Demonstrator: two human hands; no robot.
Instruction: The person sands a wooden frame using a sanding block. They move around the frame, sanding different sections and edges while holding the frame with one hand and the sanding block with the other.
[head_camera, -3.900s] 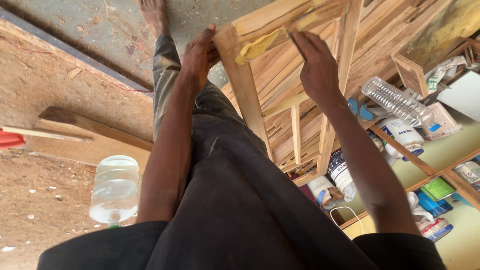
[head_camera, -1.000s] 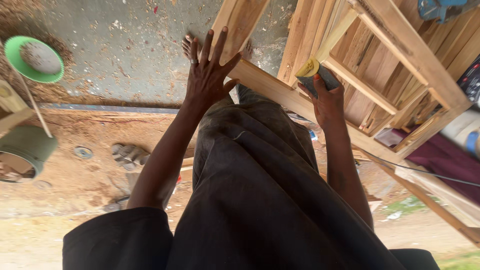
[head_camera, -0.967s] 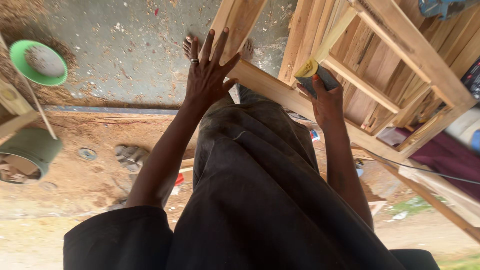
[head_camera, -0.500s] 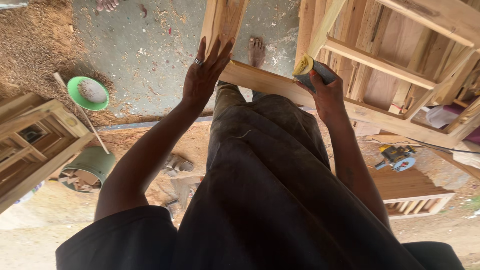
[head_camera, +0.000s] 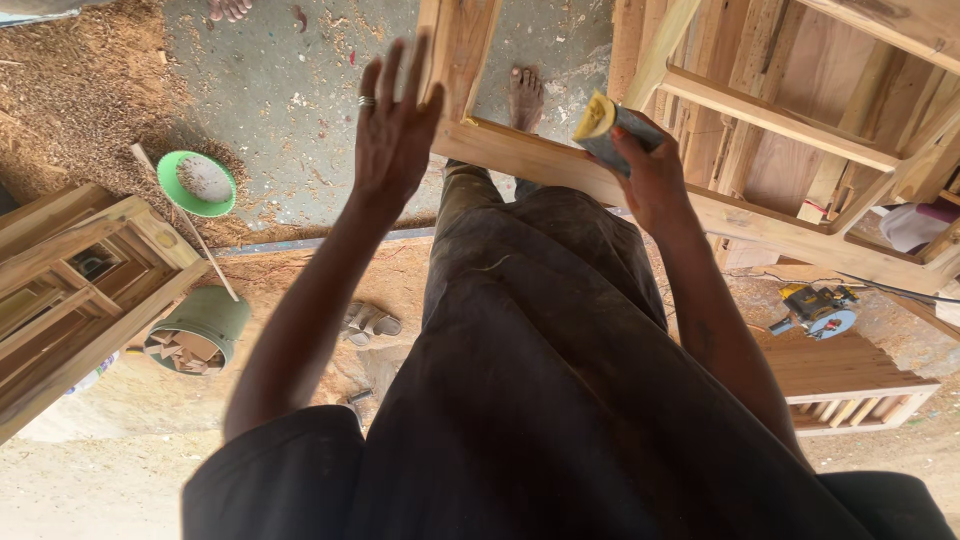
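Observation:
My left hand (head_camera: 393, 135) is raised with fingers spread, a ring on one finger, close beside an upright post of the wooden frame (head_camera: 560, 165) and holding nothing. My right hand (head_camera: 648, 175) grips a folded piece of sandpaper (head_camera: 600, 122), yellow on one side and grey on the other, just above the frame's horizontal rail. The rail runs across in front of my dark trousers. My bare foot (head_camera: 524, 95) shows on the concrete floor beyond the rail.
A green bowl of sawdust (head_camera: 198, 183) and a green bucket of wood scraps (head_camera: 198, 333) sit at left, beside another wooden frame (head_camera: 70, 270). Sandals (head_camera: 368, 322) lie on the ground. A yellow-and-blue power tool (head_camera: 812, 308) rests at right near stacked wooden frames (head_camera: 800, 90).
The view has tilted down and left. My left hand lifted off the frame's post and spread open. My right hand keeps the sandpaper by the rail.

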